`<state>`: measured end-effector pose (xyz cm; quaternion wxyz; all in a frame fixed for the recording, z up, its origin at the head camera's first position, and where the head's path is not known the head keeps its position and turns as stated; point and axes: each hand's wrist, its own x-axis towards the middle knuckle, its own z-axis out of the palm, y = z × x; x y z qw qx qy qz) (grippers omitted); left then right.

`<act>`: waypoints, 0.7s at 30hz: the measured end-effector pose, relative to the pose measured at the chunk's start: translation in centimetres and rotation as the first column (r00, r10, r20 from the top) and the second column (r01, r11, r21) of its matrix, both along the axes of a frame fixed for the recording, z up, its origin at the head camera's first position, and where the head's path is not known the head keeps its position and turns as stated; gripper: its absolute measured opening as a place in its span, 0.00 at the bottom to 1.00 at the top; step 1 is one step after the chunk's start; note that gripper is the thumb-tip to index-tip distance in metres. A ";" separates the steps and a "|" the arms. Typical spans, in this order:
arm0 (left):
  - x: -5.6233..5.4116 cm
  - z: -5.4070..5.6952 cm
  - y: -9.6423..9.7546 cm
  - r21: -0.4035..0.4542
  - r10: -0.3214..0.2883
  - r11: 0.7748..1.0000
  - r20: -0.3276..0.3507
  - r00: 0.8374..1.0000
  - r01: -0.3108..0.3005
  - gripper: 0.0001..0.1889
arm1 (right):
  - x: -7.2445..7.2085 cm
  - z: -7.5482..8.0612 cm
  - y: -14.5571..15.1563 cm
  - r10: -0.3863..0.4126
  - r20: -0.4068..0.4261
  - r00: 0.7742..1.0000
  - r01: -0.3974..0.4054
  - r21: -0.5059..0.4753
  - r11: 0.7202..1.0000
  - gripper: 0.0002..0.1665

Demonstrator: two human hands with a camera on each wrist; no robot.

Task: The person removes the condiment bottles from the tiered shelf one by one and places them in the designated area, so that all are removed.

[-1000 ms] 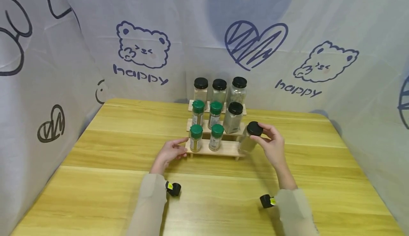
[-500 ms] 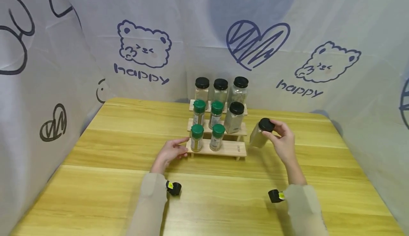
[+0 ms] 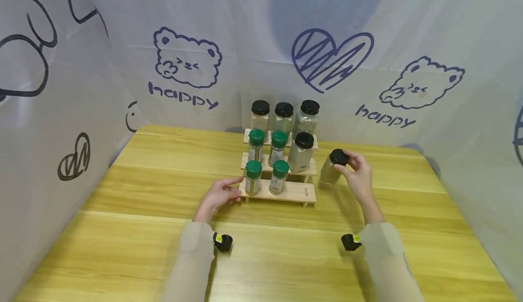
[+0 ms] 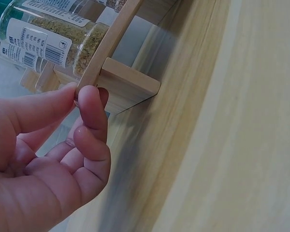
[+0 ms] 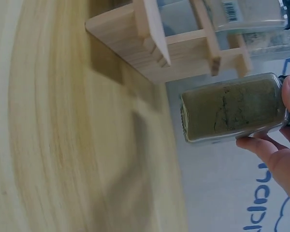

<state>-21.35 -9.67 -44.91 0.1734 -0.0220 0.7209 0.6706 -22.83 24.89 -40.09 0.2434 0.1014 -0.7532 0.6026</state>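
My right hand (image 3: pixel 358 174) grips a black-lidded spice jar (image 3: pixel 332 168) near its lid, to the right of the wooden rack. In the right wrist view this jar (image 5: pixel 234 107) is filled with a greenish-brown powder, and its base hangs off the table. My left hand (image 3: pixel 220 196) pinches the left end of the rack's lowest step (image 3: pixel 292 192) between thumb and index finger; the left wrist view shows the fingertips on the rack's edge (image 4: pixel 104 53). Two green-lidded jars (image 3: pixel 253 178) stand on that step, its right end bare.
The middle step bears two green-lidded jars (image 3: pixel 256 143) and a black-lidded jar (image 3: pixel 302 153). Several black-lidded jars (image 3: pixel 283 118) fill the top step. A printed cloth (image 3: pixel 261 16) hangs behind the wooden table (image 3: pixel 282 256).
My right hand has lifted the black-lidded jar off the right end of the lowest step and carried it rightward, then slightly back. The left hand stays on the rack.
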 end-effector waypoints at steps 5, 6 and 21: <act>0.1 0.2 0.0 -0.003 -0.003 1.000 -0.007 1.000 0.003 0.24 | -1.2 -0.7 -0.2 -0.037 0.058 0.998 0.033 0.062 0.998 0.23; 0.1 0.2 0.0 -0.006 -0.005 1.000 -0.008 1.000 0.005 0.24 | -1.4 -0.7 -0.3 -0.043 0.070 0.997 0.038 0.073 0.997 0.23; 0.1 0.1 0.1 -0.011 0.005 1.000 0.005 1.000 -0.005 0.24 | -3.0 -2.3 -0.5 -0.054 0.153 0.987 0.036 0.116 0.993 0.23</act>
